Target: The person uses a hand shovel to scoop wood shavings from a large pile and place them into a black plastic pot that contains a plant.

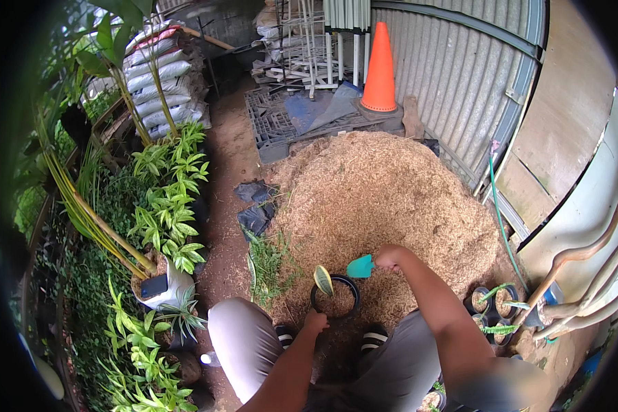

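Between my feet stands a round black plant pot with a variegated leaf, green with a pale yellow edge, rising from its far left side. My left hand is closed on the near left part of the rim. A teal hand trowel is in the closed fingers of my right hand; its blade points left, just beyond the pot's far right rim. The handle is hidden inside that hand. Past both hands spreads a large mound of tan, shredded-looking material.
Leafy plants line the left side, and stacked sacks stand farther back. An orange traffic cone is behind the mound. Small potted plants and bare branches are at right. A green hose runs beside the wall.
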Demonstrator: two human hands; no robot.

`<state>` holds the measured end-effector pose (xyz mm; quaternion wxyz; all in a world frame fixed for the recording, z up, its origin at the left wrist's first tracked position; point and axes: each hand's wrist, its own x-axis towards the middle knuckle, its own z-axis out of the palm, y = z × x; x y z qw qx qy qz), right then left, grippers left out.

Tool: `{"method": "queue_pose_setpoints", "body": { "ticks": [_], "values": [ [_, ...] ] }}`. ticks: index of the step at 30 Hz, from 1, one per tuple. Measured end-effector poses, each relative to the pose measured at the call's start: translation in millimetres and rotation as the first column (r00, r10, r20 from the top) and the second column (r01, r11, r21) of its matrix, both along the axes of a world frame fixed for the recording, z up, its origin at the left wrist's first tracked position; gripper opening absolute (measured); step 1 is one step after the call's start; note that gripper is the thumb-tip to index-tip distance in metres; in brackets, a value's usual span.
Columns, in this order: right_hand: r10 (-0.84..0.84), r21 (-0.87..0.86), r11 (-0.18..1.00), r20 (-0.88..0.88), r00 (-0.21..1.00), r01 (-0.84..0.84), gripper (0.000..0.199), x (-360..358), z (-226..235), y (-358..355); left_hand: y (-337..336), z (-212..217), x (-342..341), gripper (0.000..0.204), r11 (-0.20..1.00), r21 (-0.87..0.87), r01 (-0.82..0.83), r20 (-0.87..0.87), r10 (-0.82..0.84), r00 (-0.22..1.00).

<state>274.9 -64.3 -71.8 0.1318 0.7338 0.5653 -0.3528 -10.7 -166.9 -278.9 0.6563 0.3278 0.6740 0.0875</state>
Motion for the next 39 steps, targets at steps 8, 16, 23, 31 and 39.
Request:
{"method": "queue_pose_setpoints", "body": {
  "ticks": [8, 16, 23, 31, 39],
  "values": [
    [0.197, 0.002, 0.979, 0.208, 0.958, -0.202, 0.016, -14, -3, -1, -6, -10, -1, 0.053, 0.984, 0.177, 0.022, -0.072, -0.010, 0.997],
    [0.339, -0.067, 0.940, 0.308, 0.889, -0.335, 0.023, -20, 38, -13, -15, 41, 14, 0.047, 0.710, 0.604, 0.363, -0.527, 0.014, 0.850],
    [0.190, -0.009, 0.982, 0.078, 0.979, -0.190, 0.024, -35, 69, -27, 32, 58, 24, 0.044, 0.476, 0.840, -0.262, 0.264, 0.065, 0.962],
    [0.573, 0.134, 0.797, 0.139, 0.807, -0.589, 0.020, -47, -10, -19, 10, 50, 29, 0.017, 0.586, 0.803, 0.106, 0.038, -0.228, 0.973],
    [0.512, 0.083, 0.842, 0.190, 0.838, -0.533, 0.022, -64, 11, -7, 17, 52, 20, 0.017, 0.420, 0.887, 0.191, -0.083, -0.262, 0.961]
  ]
}}
